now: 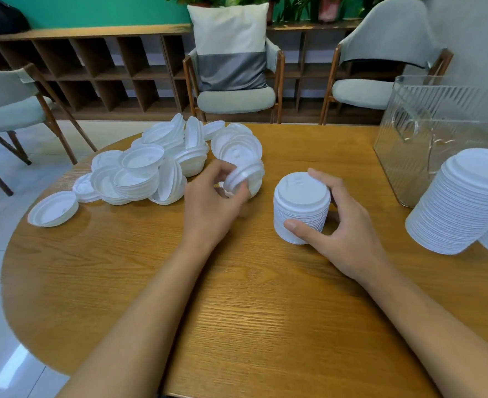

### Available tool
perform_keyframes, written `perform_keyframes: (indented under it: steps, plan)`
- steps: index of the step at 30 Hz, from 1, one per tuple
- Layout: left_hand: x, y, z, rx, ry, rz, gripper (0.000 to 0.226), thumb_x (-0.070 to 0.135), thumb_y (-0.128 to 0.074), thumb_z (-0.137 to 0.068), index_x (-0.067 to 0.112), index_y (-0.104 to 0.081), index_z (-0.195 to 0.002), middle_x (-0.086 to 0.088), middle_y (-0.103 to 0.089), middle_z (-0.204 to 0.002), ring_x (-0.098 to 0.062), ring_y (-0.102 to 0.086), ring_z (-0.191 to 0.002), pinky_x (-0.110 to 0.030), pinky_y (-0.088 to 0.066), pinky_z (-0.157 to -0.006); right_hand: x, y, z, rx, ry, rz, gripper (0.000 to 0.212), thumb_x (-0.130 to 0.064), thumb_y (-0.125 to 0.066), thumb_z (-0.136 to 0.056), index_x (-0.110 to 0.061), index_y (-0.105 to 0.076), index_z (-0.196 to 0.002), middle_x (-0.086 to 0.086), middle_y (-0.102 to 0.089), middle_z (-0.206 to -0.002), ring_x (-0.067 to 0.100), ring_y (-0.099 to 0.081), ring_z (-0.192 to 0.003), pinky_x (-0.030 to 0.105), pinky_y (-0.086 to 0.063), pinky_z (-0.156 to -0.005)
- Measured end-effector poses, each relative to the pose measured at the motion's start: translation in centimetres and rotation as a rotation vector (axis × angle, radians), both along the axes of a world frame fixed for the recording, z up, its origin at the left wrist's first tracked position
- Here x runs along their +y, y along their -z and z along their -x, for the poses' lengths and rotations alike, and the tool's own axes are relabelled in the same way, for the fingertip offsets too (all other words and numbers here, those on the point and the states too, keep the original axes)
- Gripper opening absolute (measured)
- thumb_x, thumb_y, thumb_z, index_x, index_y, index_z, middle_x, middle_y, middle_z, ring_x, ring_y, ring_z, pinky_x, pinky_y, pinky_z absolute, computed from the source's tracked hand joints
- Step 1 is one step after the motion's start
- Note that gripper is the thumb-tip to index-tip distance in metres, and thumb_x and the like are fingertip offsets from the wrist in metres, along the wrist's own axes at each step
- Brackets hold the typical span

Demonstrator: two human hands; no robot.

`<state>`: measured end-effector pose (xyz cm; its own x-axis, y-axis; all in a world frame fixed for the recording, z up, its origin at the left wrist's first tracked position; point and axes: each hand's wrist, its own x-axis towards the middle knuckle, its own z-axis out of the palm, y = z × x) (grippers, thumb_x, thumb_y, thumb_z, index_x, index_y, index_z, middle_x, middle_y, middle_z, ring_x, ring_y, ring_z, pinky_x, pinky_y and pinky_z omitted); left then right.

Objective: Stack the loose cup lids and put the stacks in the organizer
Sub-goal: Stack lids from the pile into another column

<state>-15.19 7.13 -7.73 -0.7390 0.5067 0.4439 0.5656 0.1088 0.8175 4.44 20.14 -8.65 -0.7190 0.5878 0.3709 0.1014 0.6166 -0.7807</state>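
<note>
Left hand (212,203) pinching a lid (241,175) beside loose lids (151,168), right hand (343,225) holding short stack (301,208)

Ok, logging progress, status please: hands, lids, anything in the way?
Left hand pinches one lid by the loose pile. Right hand grips the short stack. Tall stack stands by the organizer. Nothing between lid and short stack.

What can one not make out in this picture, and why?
Head view:
lid in the left hand: motion blur; one or several, cannot tell.
small stack: its back hidden by the right hand.
tall stack: cut off by the right edge.
clear organizer: right part cut off; contents unclear.
</note>
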Motion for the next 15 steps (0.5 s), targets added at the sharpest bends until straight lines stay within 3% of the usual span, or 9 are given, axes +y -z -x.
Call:
perform_keyframes:
  steps: [3, 5, 8, 11, 15]
  plan:
    - [-0.2, -1.3, -0.6, -0.242, 0.055, -0.125, 0.021, 0.024, -0.079, -0.092, 0.019, -0.070, -0.111, 0.002, -0.078, -0.091, -0.025, -0.060, -0.060, -0.037, -0.051, -0.058, -0.1, 0.0, 0.0, 0.010, 0.017, 0.027, 0.083, -0.064, -0.077, -0.075, -0.041, -0.045, -0.148, -0.035, -0.048, -0.142, -0.011, -0.043, -0.134, 0.024, -0.047, -0.103]
    - [-0.2, -1.7, -0.9, -0.348, 0.124, -0.164, 0.021, 0.024, -0.074, -0.097, 0.016, -0.069, -0.116, 0.004, -0.073, -0.072, -0.015, -0.050, -0.050, -0.029, -0.043, -0.048, -0.1, 0.0, 0.0, 0.013, 0.021, 0.028, 0.082, -0.063, -0.078, -0.075, -0.040, -0.045, -0.147, -0.033, -0.050, -0.141, -0.009, -0.045, -0.134, 0.027, -0.049, -0.103]
    - [-0.1, -1.8, -1.1, -0.424, 0.207, -0.182, 0.021, 0.023, -0.067, -0.102, 0.011, -0.070, -0.119, 0.007, -0.047, -0.050, -0.013, -0.037, -0.045, -0.023, -0.036, -0.046, -0.2, -0.2, 0.0, 0.025, 0.025, 0.028, 0.082, -0.062, -0.079, -0.075, -0.040, -0.046, -0.146, -0.031, -0.052, -0.140, -0.007, -0.047, -0.133, 0.031, -0.051, -0.104]
    - [0.0, -1.8, -1.1, -0.492, 0.287, -0.176, 0.015, 0.023, -0.064, -0.104, 0.017, -0.072, -0.115, 0.001, -0.046, -0.052, -0.016, -0.039, -0.044, -0.023, -0.035, -0.049, -0.2, -0.3, 0.0, 0.045, 0.010, 0.028, 0.084, -0.058, -0.080, -0.077, -0.045, -0.038, -0.149, -0.036, -0.052, -0.134, -0.009, -0.048, -0.130, 0.025, -0.048, -0.104]
    - [0.0, -2.1, -1.1, -0.658, 0.405, -0.239, 0.030, 0.016, -0.059, -0.105, 0.011, -0.067, -0.133, -0.005, -0.052, -0.064, -0.014, -0.042, -0.044, -0.021, -0.034, -0.046, -0.2, -0.3, -0.1, 0.055, -0.019, 0.025, 0.092, -0.054, -0.080, -0.080, -0.051, -0.027, -0.155, -0.032, -0.052, -0.136, -0.009, -0.047, -0.132, 0.017, -0.042, -0.104]
